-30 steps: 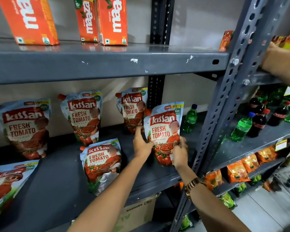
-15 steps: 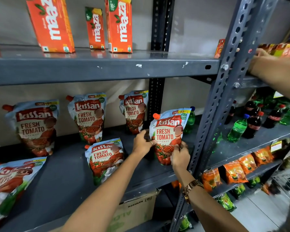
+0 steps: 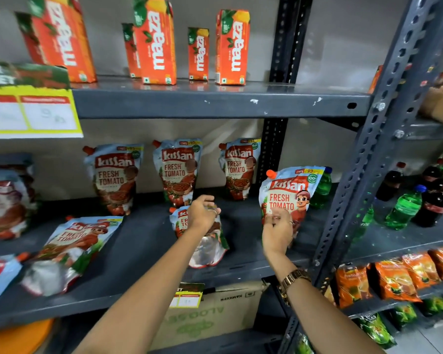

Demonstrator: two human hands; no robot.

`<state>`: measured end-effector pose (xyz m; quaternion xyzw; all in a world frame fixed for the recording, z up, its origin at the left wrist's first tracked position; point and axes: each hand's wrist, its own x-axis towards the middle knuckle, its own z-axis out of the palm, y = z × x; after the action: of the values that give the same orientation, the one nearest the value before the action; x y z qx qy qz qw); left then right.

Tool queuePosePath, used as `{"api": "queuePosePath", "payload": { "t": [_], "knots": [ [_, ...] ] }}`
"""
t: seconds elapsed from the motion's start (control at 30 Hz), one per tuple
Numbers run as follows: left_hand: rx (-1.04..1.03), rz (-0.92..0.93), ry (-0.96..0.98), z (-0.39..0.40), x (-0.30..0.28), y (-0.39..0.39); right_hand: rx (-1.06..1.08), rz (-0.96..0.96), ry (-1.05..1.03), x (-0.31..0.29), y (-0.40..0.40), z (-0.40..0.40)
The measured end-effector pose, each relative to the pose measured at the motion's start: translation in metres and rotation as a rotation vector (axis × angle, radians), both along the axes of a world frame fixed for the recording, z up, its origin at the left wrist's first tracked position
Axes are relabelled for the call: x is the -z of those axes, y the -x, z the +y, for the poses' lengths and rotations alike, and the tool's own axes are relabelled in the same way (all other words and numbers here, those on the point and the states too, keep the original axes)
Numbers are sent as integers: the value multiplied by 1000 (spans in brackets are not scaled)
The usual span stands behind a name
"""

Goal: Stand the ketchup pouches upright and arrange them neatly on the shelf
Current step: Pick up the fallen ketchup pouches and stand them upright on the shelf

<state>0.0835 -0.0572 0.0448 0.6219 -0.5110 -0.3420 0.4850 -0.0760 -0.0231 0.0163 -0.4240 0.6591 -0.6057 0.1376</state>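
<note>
Item: front ketchup pouch (image 3: 289, 198), standing at the right end of the middle shelf (image 3: 143, 241), just beside the grey upright post (image 3: 363, 159). Long axis is running near vertical, leaning a little; printed face is turning toward the camera, orange spout cap pointing up and to the left.

Grip: the right hand (image 3: 276, 233) is pinching the pouch's lower front between fingertips, a narrow hold on the film rather than a full grasp. The left hand (image 3: 202, 213) is hovering loosely curled, holding nothing, just above a lying pouch (image 3: 205, 241) at centre shelf, whose spout end is pointing toward the back wall and whose silver base is facing the shelf edge.

Risk, as judged: the front pouch is resting on a soft base, so letting go while it is leaning is likely to tip it forward off the shelf edge or sideways. A green bottle (image 3: 322, 187) is standing close behind it and could get knocked.

Neighbours: three back-row pouches (image 3: 177, 172) are standing against the wall; another flat pouch (image 3: 72, 249) is lying at the left. Juice cartons (image 3: 230, 47) are occupying the shelf above.
</note>
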Motion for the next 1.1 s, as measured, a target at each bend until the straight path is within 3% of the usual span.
{"api": "queuePosePath", "payload": {
  "t": [0.3,0.6,0.67,0.9,1.1],
  "knots": [
    [-144,-58,-82,14,16,-46,-214,0,-78,9,-47,-10],
    [-210,-142,-209,2,35,-67,-357,147,-297,22,-66,-37],
    [-219,-86,-266,-1,37,-69,-401,128,-372,24,-69,-43],
    [-301,198,-409,-9,37,-73,-436,-124,-565,28,-72,-56],
    [-330,343,-449,-16,38,-73,-333,-427,-568,24,-76,-56]
  ]
}}
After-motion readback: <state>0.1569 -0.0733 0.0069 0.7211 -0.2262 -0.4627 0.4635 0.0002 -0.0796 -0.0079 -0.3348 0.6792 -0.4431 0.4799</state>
